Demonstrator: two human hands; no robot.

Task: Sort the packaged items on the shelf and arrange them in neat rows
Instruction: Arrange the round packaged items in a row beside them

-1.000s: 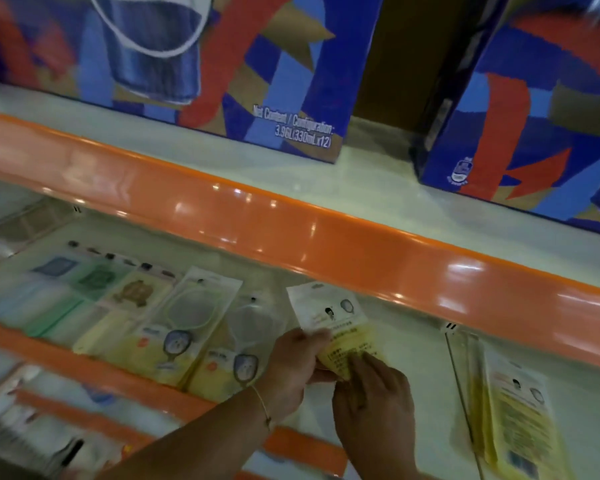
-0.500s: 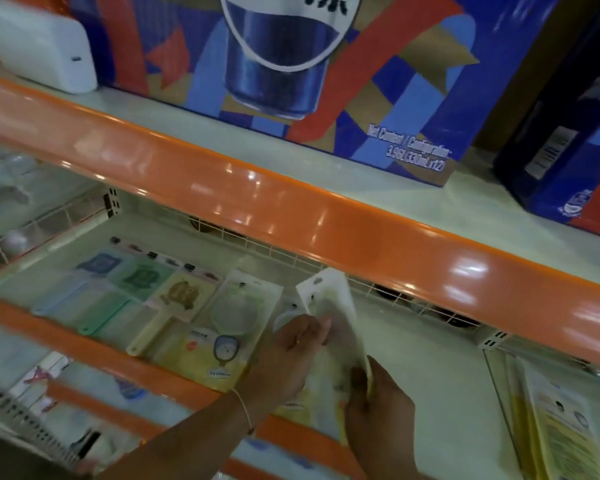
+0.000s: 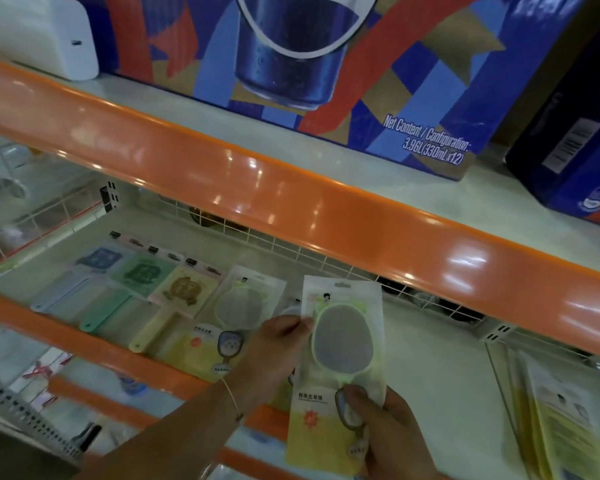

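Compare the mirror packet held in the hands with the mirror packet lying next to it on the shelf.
The held packet is lifted, gripped by the left hand and right hand; the shelf packet lies flat in the row. The held packet is fully visible; the shelf packet is partly hidden. Both are clear, yellow-bottomed.

Soft blur, glare on orange rail (image 3: 291, 199)
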